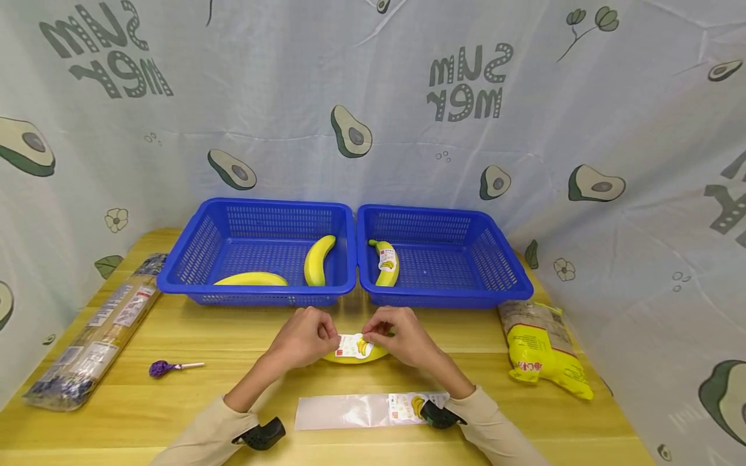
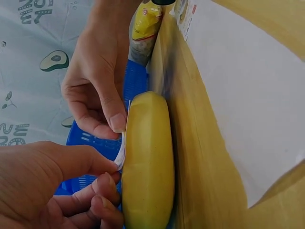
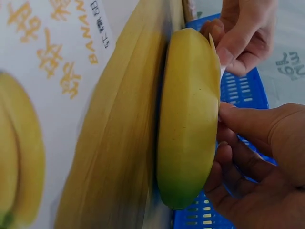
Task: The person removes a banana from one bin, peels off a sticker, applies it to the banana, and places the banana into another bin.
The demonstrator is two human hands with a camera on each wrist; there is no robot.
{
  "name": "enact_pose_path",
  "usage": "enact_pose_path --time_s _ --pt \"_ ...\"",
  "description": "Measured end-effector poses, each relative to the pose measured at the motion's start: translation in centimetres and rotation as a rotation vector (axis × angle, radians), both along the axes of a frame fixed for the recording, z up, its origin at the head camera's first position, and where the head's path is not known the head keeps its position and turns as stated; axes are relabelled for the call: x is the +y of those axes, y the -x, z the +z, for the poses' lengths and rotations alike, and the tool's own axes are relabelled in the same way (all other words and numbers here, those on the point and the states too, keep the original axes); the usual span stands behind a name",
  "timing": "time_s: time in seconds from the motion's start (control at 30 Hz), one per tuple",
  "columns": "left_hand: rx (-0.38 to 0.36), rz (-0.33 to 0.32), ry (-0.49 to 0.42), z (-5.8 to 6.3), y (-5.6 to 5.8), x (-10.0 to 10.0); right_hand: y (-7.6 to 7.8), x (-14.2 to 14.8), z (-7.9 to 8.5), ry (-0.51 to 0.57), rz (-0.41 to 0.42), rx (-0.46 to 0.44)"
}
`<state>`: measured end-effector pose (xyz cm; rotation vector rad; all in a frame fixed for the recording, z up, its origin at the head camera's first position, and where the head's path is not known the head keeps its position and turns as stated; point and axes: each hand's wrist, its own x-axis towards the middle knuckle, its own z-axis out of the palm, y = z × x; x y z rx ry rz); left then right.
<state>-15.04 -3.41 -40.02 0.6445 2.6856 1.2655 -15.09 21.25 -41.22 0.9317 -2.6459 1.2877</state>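
Note:
In the head view a yellow banana lies on the wooden table before the two baskets. A white label sticker with a banana picture lies along its upper side. My left hand pinches the sticker's left end between thumb and forefinger. The opposite end is pinched by my right hand. In the left wrist view the sticker bows slightly between the two thumbs, right at the banana's side. Nearer my body lies a clear backing strip with another banana label on it, partly under the right wrist.
The left blue basket holds two bananas; the right blue basket holds one labelled banana. A long plastic-wrapped package and a purple lollipop lie at left, a yellow bag at right. A patterned curtain hangs behind.

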Motion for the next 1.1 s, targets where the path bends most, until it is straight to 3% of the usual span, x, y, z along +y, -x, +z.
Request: enact_pose_path --time_s 0.23,0.47,0.77,1.1 --pt "0.001 0.033 0.019 -0.39 -0.09 0.28 -0.05 -0.26 -0.01 -0.031 0.042 0.095" --pt "0.02 0.006 -0.006 -0.49 -0.06 0.24 -0.2 -0.17 0.03 -0.105 0.12 0.157" --pt "-0.042 -0.092 -0.023 -0.19 0.14 0.17 -0.11 0.19 -0.18 -0.129 0.162 0.112" --pt "-0.034 -0.062 -0.001 -0.4 0.03 0.42 -0.02 0.43 -0.14 -0.143 0.203 0.037"
